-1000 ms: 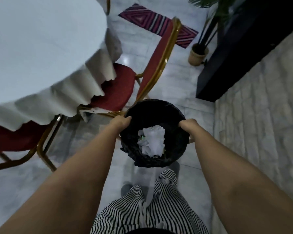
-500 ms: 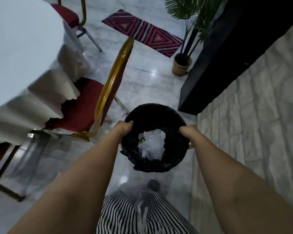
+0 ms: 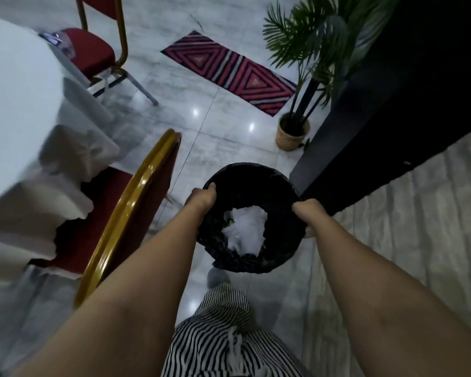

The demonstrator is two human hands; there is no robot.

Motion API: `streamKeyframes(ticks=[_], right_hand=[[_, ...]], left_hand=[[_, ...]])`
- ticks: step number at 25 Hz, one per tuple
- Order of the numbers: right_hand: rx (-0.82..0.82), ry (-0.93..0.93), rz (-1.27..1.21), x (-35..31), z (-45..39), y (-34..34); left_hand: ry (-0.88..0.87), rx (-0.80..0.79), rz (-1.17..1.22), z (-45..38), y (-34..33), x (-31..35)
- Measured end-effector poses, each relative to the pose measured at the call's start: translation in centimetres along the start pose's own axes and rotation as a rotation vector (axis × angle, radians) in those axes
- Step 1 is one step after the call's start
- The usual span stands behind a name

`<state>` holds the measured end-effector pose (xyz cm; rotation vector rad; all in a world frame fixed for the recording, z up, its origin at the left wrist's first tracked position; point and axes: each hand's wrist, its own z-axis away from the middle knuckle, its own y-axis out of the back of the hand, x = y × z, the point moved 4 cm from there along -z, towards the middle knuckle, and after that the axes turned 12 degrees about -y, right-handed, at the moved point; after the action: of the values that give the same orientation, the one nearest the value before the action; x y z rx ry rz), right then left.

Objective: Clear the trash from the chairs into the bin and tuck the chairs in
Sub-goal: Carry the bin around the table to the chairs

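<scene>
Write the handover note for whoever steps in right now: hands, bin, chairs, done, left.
Left hand and right hand: each grips the rim of the round black-lined bin, carried above the floor.
In the bin: crumpled white paper.
Near red chair with gold frame: seat partly under the white tablecloth, white scrap at its front edge.
Far red chair: pulled out, clear wrapper on the seat.
Left: bin those, tuck chairs.

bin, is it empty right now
No, crumpled white paper lies inside the black-lined bin, which the left hand and the right hand grip by opposite sides of the rim.
</scene>
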<state>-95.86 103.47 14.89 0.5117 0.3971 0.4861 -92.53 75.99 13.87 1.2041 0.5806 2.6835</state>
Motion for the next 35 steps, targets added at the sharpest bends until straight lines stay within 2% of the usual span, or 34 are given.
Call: streamKeyframes(ticks=[5, 14, 18, 20, 21, 23, 26, 31, 35], right_hand=[[0.094, 0.044, 0.113, -10.7, -2.3, 3.7], [0.028, 0.156, 0.241, -32.4, -10.0, 3.6], [0.004, 0.219, 0.323, -41.8, -10.2, 1.6], [-0.041, 0.239, 0.363, -46.0, -10.5, 0.1], [-0.056, 0.258, 0.371, -47.8, -10.6, -0.6], [-0.074, 0.288, 0.382, -52.0, -11.5, -2.1], [-0.139, 0.269, 0.414, -58.6, -14.0, -4.5], [-0.13, 0.27, 0.421, -70.4, -16.4, -6.4], [-0.127, 0.304, 0.391, -78.8, -18.9, -6.8]], left_hand=[[-0.015, 0.056, 0.042, -7.2, 1.3, 7.8], [0.115, 0.241, 0.356, -21.5, 6.6, 15.4], [0.166, 0.315, 0.368, -32.7, 10.3, 10.6], [0.18, 0.387, 0.451, -39.7, 12.2, 7.2], [0.176, 0.406, 0.483, -40.8, 13.1, 7.6], [0.156, 0.418, 0.499, -39.0, 16.3, 12.1], [0.143, 0.36, 0.59, -33.6, 20.7, 22.2], [0.154, 0.234, 0.607, -36.4, 26.3, 31.1], [0.164, 0.357, 0.651, -43.7, 30.4, 34.7]])
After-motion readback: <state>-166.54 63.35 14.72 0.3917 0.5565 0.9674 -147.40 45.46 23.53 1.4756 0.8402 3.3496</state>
